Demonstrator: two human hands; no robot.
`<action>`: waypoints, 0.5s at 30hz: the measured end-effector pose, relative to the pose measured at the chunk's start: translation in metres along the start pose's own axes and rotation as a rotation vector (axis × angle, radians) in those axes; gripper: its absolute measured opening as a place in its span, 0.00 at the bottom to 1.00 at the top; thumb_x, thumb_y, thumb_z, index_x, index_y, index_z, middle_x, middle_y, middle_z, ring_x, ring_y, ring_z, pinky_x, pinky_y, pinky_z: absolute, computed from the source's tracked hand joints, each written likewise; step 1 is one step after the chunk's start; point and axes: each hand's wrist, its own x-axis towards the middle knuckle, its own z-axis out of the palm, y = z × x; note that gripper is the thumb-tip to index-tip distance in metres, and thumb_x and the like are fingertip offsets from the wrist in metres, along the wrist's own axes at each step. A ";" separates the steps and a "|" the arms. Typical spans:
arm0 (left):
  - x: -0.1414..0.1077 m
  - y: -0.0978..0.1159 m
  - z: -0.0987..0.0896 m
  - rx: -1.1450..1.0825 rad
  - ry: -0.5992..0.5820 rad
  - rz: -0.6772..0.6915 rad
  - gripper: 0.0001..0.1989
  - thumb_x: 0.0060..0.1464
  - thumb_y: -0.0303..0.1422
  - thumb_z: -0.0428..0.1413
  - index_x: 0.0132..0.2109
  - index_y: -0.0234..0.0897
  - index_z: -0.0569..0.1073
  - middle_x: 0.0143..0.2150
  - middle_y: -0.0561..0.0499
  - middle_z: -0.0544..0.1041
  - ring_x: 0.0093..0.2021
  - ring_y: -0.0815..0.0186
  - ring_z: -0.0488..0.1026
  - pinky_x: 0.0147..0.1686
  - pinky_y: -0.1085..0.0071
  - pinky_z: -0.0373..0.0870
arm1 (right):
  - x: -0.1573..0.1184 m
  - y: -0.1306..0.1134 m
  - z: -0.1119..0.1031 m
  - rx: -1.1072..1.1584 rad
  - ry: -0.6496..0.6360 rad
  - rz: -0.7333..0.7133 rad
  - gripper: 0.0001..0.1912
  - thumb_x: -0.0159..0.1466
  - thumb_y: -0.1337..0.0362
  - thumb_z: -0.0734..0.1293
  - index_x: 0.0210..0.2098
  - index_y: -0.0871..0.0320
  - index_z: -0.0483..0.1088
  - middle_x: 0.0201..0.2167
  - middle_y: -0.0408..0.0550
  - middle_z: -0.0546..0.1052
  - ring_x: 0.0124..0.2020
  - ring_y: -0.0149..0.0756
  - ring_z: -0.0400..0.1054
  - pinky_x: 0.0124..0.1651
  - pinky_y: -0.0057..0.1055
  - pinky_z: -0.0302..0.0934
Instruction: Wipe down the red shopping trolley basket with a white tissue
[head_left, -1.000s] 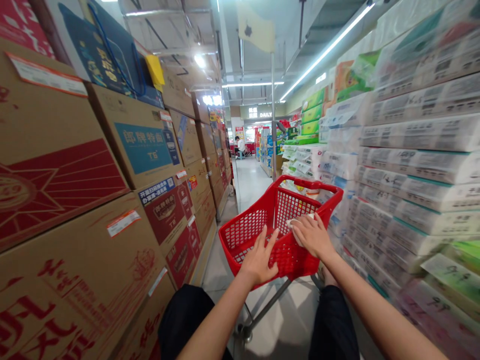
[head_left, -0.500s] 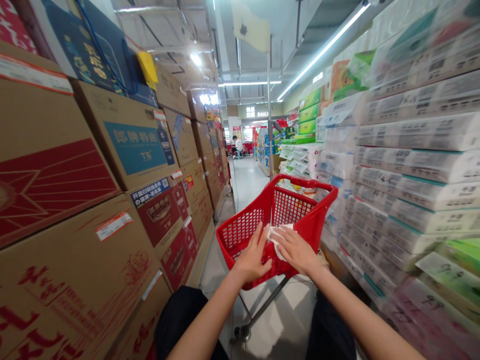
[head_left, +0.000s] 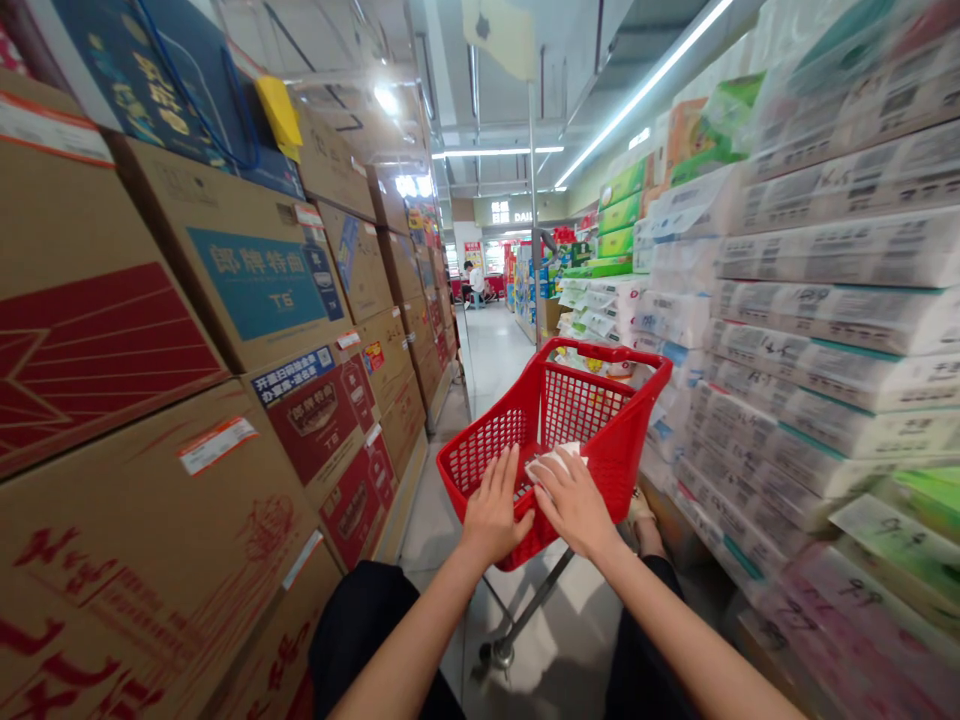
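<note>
One red basket (head_left: 592, 400) shows bare mesh; right hand (head_left: 574, 500) presses white cloth (head_left: 556, 460), left hand (head_left: 491, 510) fairly flat.

Left hand (head_left: 491, 508) and right hand (head_left: 574, 500) palms down, fingers forward.

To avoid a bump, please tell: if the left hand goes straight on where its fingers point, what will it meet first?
Most likely the left hand would first meet the far wall of the red basket; depth is unclear, so it may pass above it.
</note>
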 end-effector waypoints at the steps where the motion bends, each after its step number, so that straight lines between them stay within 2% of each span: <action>1: 0.000 0.003 0.000 0.005 -0.001 -0.016 0.51 0.60 0.41 0.54 0.76 0.42 0.28 0.79 0.48 0.42 0.78 0.54 0.43 0.68 0.57 0.62 | -0.004 -0.009 -0.001 0.021 -0.010 -0.027 0.22 0.74 0.58 0.56 0.63 0.51 0.69 0.64 0.47 0.71 0.72 0.48 0.51 0.74 0.53 0.46; 4: -0.003 0.008 0.000 0.002 -0.004 -0.028 0.50 0.61 0.42 0.53 0.76 0.41 0.27 0.80 0.46 0.38 0.78 0.54 0.40 0.67 0.58 0.63 | -0.012 -0.010 -0.010 0.061 -0.064 -0.134 0.24 0.74 0.59 0.55 0.66 0.50 0.66 0.68 0.45 0.68 0.73 0.45 0.50 0.74 0.50 0.46; 7: -0.006 0.014 0.000 -0.023 -0.009 -0.026 0.52 0.61 0.43 0.53 0.76 0.41 0.24 0.80 0.48 0.36 0.78 0.55 0.39 0.67 0.60 0.63 | -0.012 0.024 -0.019 0.042 -0.103 -0.176 0.24 0.75 0.60 0.54 0.67 0.49 0.65 0.67 0.44 0.69 0.72 0.41 0.54 0.74 0.49 0.46; 11: -0.007 0.028 0.003 -0.051 -0.032 -0.020 0.55 0.59 0.43 0.55 0.75 0.42 0.23 0.80 0.49 0.34 0.78 0.53 0.37 0.68 0.57 0.61 | -0.006 0.073 -0.023 -0.046 -0.074 0.006 0.24 0.75 0.60 0.51 0.64 0.51 0.69 0.65 0.45 0.71 0.70 0.43 0.56 0.73 0.52 0.47; 13: -0.005 0.037 0.006 -0.060 -0.025 -0.008 0.55 0.57 0.43 0.56 0.76 0.42 0.25 0.80 0.48 0.34 0.78 0.52 0.37 0.69 0.53 0.58 | -0.006 0.077 -0.021 -0.056 -0.059 0.065 0.24 0.75 0.59 0.51 0.62 0.52 0.70 0.65 0.47 0.72 0.71 0.46 0.54 0.73 0.53 0.47; 15: -0.004 0.046 0.011 -0.067 -0.002 0.006 0.55 0.57 0.43 0.57 0.76 0.42 0.27 0.80 0.48 0.34 0.78 0.49 0.37 0.70 0.50 0.56 | -0.011 0.064 -0.018 -0.036 -0.044 0.071 0.23 0.75 0.59 0.52 0.61 0.53 0.71 0.64 0.48 0.72 0.72 0.47 0.52 0.73 0.54 0.47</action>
